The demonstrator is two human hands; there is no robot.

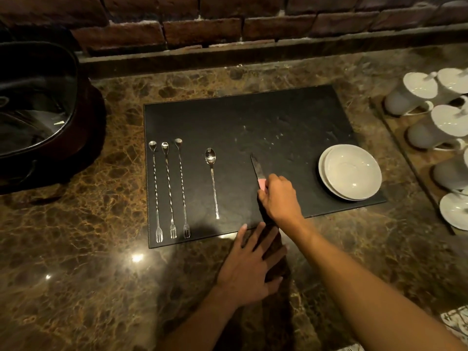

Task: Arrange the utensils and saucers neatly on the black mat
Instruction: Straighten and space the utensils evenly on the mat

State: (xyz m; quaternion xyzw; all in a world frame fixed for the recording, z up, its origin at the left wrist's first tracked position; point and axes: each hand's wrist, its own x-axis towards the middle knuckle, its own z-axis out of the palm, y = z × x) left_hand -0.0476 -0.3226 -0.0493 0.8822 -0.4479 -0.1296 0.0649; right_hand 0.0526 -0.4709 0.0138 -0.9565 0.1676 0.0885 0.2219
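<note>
A black mat [266, 117] lies on the marble counter. At its left edge, three long twisted bar spoons with fork ends [169, 188] lie side by side. A teaspoon [212, 178] lies to their right, bowl pointing away. My right hand [278, 198] is shut on the pink handle of a small knife [255, 167], whose blade points away and rests on the mat's middle. Two stacked white saucers [350, 172] sit at the mat's right. My left hand [250, 267] lies flat on the counter just below the mat's near edge, fingers apart, holding nothing.
A dark tub [38, 105] with a liner stands at the far left. Several white lidded cups [435, 122] stand on a wooden tray at the right. A brick wall [228, 26] and ledge run behind the counter.
</note>
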